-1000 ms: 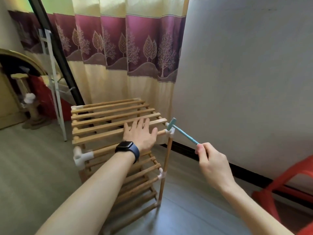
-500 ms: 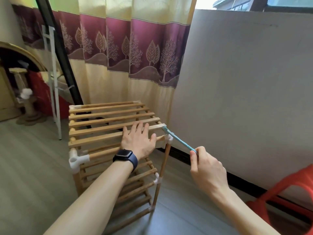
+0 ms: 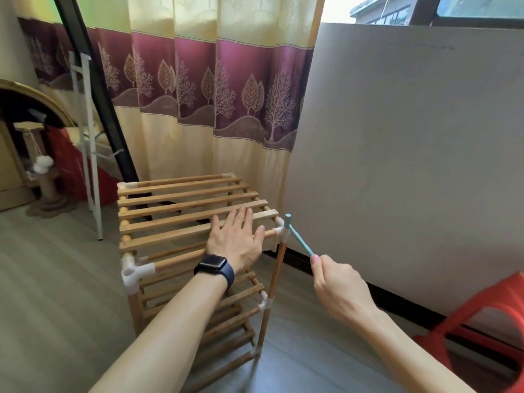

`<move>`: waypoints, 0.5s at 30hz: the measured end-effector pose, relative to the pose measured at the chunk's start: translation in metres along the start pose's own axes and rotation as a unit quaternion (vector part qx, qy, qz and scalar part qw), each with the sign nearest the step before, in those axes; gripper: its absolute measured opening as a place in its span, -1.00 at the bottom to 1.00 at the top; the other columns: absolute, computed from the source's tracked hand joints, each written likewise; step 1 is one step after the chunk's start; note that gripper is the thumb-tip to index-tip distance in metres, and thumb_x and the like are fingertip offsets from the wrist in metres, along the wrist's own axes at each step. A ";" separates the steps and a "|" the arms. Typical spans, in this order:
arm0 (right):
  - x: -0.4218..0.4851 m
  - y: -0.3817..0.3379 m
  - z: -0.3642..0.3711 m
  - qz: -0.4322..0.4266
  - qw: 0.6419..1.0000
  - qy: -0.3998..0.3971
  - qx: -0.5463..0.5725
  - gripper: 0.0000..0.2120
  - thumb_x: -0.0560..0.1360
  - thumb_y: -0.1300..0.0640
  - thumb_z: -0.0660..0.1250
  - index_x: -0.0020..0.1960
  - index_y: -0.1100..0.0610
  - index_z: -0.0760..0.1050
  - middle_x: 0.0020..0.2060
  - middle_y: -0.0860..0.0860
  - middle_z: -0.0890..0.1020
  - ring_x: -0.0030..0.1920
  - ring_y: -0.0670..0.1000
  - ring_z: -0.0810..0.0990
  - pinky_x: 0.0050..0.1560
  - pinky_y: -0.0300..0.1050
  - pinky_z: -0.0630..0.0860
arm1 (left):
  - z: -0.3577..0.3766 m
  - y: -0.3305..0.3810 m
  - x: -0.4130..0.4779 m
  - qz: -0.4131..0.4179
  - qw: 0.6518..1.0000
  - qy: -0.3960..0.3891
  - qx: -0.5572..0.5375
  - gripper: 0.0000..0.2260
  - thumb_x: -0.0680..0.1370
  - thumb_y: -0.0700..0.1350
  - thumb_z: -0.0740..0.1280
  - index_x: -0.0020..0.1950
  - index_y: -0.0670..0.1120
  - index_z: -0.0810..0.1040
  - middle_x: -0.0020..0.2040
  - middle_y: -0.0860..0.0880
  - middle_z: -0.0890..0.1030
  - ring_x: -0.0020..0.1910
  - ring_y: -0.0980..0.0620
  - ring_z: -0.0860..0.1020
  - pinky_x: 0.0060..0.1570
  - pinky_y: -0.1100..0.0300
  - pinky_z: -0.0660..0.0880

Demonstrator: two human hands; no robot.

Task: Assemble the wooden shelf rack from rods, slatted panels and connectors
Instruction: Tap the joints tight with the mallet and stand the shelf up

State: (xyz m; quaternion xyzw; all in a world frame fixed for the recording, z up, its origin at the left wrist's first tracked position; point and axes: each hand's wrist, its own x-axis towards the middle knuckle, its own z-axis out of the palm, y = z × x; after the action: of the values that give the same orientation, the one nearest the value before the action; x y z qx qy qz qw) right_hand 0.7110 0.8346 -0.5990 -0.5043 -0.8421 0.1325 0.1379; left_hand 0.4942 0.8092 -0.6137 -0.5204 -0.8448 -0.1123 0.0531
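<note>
While my left hand [image 3: 235, 242] lies flat, fingers straight, on the near slats of the rack [image 3: 181, 207], my right hand [image 3: 337, 285] pinches the handle end of a small blue hammer [image 3: 298, 237] — its head is at the white connector [image 3: 283, 233] on the top's near right corner. A glancing tap could skid onto my left thumb [image 3: 259, 232] (it lies close by) or skew the joint. No writing reads — the watch [image 3: 213, 264] face is dark.

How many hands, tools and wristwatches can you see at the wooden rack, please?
Hands: 2, the left hand and the right hand
Tools: 1, a blue mallet
Watches: 1, a wristwatch
Total: 4
</note>
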 end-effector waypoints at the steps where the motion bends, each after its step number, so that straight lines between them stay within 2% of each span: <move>1: 0.000 -0.001 -0.004 -0.012 0.999 0.027 0.023 -0.63 0.69 -0.13 -0.06 -0.14 0.04 0.33 -0.32 -0.03 0.48 -0.18 0.20 0.48 -0.09 0.06 0.47 | 0.000 0.000 0.000 -0.004 1.000 0.000 -0.003 -0.44 0.69 0.18 -0.15 0.66 -0.01 -0.05 0.66 -0.01 -0.02 0.63 0.00 -0.04 0.56 -0.22 -0.07; 5: 0.003 -0.010 -0.038 -0.099 0.982 0.133 0.092 -0.64 0.69 -0.10 -0.02 -0.18 0.02 0.33 -0.42 -0.02 0.49 -0.42 0.01 0.43 -0.32 0.00 0.35 | -0.002 -0.002 0.001 -0.007 1.000 0.005 -0.016 -0.45 0.69 0.14 -0.12 0.66 -0.03 0.00 0.66 -0.01 0.01 0.63 0.01 -0.02 0.56 -0.20 -0.07; 6: 0.003 -0.013 -0.047 -0.123 0.967 0.168 0.149 -0.63 0.69 -0.10 -0.02 -0.19 0.04 0.34 -0.44 0.00 0.49 -0.46 0.00 0.42 -0.36 -0.01 0.35 | -0.001 -0.002 0.001 -0.006 1.000 0.006 -0.016 -0.45 0.69 0.14 -0.12 0.66 -0.03 0.01 0.66 -0.01 0.02 0.63 0.01 -0.01 0.56 -0.20 -0.07; 8: -0.001 -0.015 -0.055 -0.168 0.910 0.273 0.263 -0.59 0.70 -0.08 -0.03 -0.18 0.11 0.34 -0.44 0.05 0.46 -0.45 0.04 0.41 -0.43 -0.15 0.34 | 0.001 -0.002 0.000 -0.006 1.000 0.003 -0.013 -0.46 0.69 0.13 -0.12 0.66 -0.03 0.01 0.66 -0.01 0.03 0.63 0.01 -0.01 0.56 -0.21 -0.05; 9: -0.003 -0.013 -0.052 -0.180 0.893 0.301 0.281 -0.59 0.71 -0.06 -0.04 -0.18 0.13 0.34 -0.45 0.06 0.46 -0.45 0.04 0.41 -0.45 -0.21 0.33 | 0.001 -0.001 -0.001 -0.005 1.000 0.002 -0.013 -0.46 0.70 0.13 -0.12 0.66 -0.03 0.01 0.66 -0.01 0.03 0.63 0.00 -0.01 0.56 -0.21 -0.05; 10: -0.005 -0.011 -0.045 -0.177 0.897 0.293 0.279 -0.61 0.70 -0.04 -0.04 -0.18 0.13 0.34 -0.45 0.06 0.46 -0.46 0.02 0.41 -0.45 -0.24 0.35 | 0.001 -0.001 -0.001 -0.005 1.000 0.002 -0.014 -0.46 0.70 0.13 -0.11 0.66 -0.03 0.01 0.66 -0.01 0.03 0.63 0.00 0.00 0.56 -0.21 -0.05; 11: -0.005 -0.007 -0.035 -0.152 0.929 0.239 0.239 -0.64 0.68 -0.05 -0.05 -0.17 0.09 0.34 -0.43 0.06 0.49 -0.46 -0.02 0.43 -0.40 -0.19 0.41 | 0.001 -0.001 -0.001 -0.007 1.000 0.005 -0.014 -0.46 0.70 0.13 -0.11 0.66 -0.03 0.02 0.66 -0.01 0.04 0.63 0.00 0.00 0.56 -0.20 -0.05; 12: -0.004 -0.003 -0.024 -0.104 0.975 0.141 0.135 -0.64 0.68 -0.08 -0.08 -0.14 0.05 0.34 -0.36 0.08 0.55 -0.37 0.04 0.50 -0.30 -0.13 0.46 | 0.001 -0.002 -0.001 -0.009 1.000 0.010 -0.014 -0.46 0.70 0.13 -0.11 0.66 -0.03 0.02 0.66 -0.01 0.04 0.63 0.00 0.00 0.56 -0.20 -0.05; 13: -0.004 0.002 -0.017 -0.053 0.998 0.037 0.011 -0.63 0.68 -0.11 -0.11 -0.13 0.02 0.34 -0.25 0.10 0.60 -0.24 0.12 0.55 -0.18 -0.05 0.48 | 0.001 -0.002 -0.002 -0.011 1.000 0.012 -0.011 -0.46 0.70 0.12 -0.11 0.66 -0.03 0.02 0.66 -0.02 0.05 0.63 -0.01 0.00 0.56 -0.20 -0.04; 14: -0.003 0.005 -0.015 -0.024 0.997 -0.019 -0.068 -0.60 0.68 -0.14 -0.12 -0.14 0.02 0.34 -0.17 0.11 0.61 -0.13 0.19 0.57 -0.09 0.01 0.48 | 0.001 -0.001 -0.002 -0.011 1.000 0.014 -0.009 -0.46 0.70 0.12 -0.11 0.66 -0.04 0.02 0.66 -0.02 0.05 0.63 -0.01 0.01 0.56 -0.20 -0.04; 15: -0.002 0.006 -0.018 -0.017 0.997 -0.019 -0.077 -0.58 0.69 -0.15 -0.10 -0.15 0.04 0.36 -0.18 0.09 0.60 -0.09 0.22 0.58 -0.09 0.03 0.48 | 0.001 0.000 -0.002 -0.009 1.000 0.012 -0.009 -0.46 0.70 0.12 -0.11 0.66 -0.04 0.02 0.66 -0.02 0.05 0.63 -0.01 0.01 0.56 -0.20 -0.04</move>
State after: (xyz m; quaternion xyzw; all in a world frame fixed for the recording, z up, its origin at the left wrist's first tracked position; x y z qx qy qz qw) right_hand 0.7236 0.8371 -0.5844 -0.4968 -0.8605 0.0748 0.0848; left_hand 0.4949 0.8075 -0.6156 -0.5116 -0.8478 -0.1270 0.0577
